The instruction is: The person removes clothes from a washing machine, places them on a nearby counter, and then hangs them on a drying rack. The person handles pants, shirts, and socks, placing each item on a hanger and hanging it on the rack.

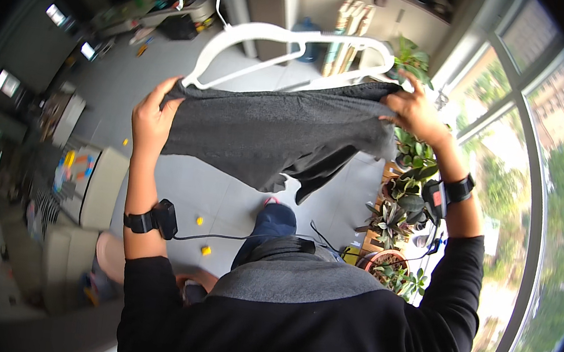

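Observation:
A dark grey cloth garment is stretched between my two hands, its lower edge hanging loose over the floor. My left hand pinches its upper left corner between thumb and fingers, right by the end of a white clothes hanger. At the other end, my right hand grips the garment's upper right part. The hanger rises above the cloth's top edge, with its hook towards the upper left. Its lower right portion lies against or behind the cloth; I cannot tell whether it sits inside the garment.
Potted plants line a wooden stand on the right, beside a tall window. A thin black cable runs from my left armband across my waist. Small yellow pieces lie on the tiled floor. A beige sofa stands left.

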Available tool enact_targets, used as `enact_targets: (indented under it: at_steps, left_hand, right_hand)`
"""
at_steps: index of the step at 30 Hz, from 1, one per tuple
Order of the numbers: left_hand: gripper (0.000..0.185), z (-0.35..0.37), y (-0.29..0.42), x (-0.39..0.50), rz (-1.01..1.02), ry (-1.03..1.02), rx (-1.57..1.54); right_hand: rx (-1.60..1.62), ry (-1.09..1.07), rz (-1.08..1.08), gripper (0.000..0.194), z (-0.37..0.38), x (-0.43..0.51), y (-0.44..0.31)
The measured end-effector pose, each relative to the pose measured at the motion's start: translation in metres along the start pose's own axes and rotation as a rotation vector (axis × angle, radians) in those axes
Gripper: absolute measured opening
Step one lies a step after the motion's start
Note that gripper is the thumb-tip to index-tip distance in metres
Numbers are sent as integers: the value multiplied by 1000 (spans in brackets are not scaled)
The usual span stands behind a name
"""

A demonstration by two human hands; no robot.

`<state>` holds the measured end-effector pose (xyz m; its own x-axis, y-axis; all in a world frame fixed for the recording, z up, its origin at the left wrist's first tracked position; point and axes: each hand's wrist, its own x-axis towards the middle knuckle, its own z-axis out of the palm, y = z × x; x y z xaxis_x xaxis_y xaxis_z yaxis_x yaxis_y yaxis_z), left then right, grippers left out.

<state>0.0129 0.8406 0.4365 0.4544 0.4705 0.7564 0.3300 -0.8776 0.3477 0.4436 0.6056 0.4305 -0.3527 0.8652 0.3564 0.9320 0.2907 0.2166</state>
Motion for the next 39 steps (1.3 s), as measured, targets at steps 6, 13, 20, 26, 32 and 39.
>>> enact_targets:
  at_steps: [6, 13, 20, 26, 32, 39]
  left_hand:
    - [40, 72, -55, 70, 247, -276, -100]
    - [36, 145, -83, 133, 353, -275, -229]
    - [33, 158, -104, 162, 171, -181, -451]
    - [34, 171, -114, 197, 344, -84, -430]
    - [29, 184, -113, 234, 415, -141, -339]
    - [35, 219, -115, 296, 298, -137, -311]
  right_hand:
    - [-253, -128, 95, 31, -74, 47, 50]
    - [208, -35, 79, 60, -86, 122, 42]
    - [593, -321, 774, 78, -35, 127, 77]
    - [282, 51, 494, 78, 19, 154, 118]
    - [557, -58, 618, 49, 36, 175, 107]
    - [365, 157, 714, 45, 21, 192, 176]
